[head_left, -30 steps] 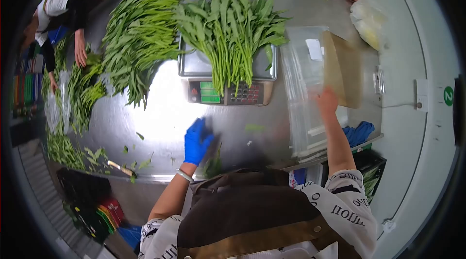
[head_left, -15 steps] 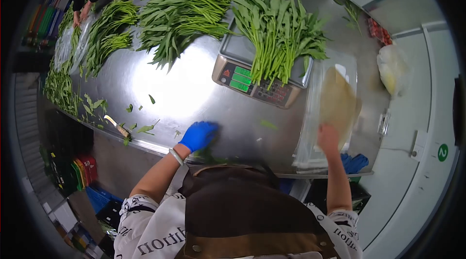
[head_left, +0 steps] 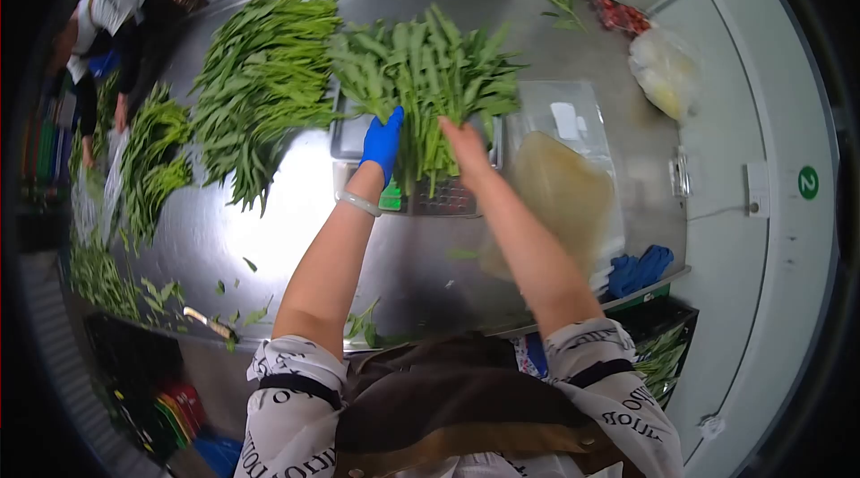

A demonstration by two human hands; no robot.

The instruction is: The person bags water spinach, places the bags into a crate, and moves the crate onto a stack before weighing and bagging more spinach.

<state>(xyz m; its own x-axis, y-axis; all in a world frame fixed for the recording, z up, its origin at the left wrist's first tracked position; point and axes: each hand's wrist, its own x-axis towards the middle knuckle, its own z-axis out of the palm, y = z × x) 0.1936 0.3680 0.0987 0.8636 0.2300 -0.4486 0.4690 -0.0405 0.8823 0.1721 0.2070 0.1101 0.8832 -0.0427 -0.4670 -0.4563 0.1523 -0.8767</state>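
Presently the gloved left hand and bare right hand close on the stems of the bundle of greens from either side. It lies on the scale toward the surface's far edge, not yet lifted.

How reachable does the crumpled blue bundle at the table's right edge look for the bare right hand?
Probably yes. The right hand is on the greens on the scale, but the blue bundle lies uncovered on that side, with only a flat brown sheet between.
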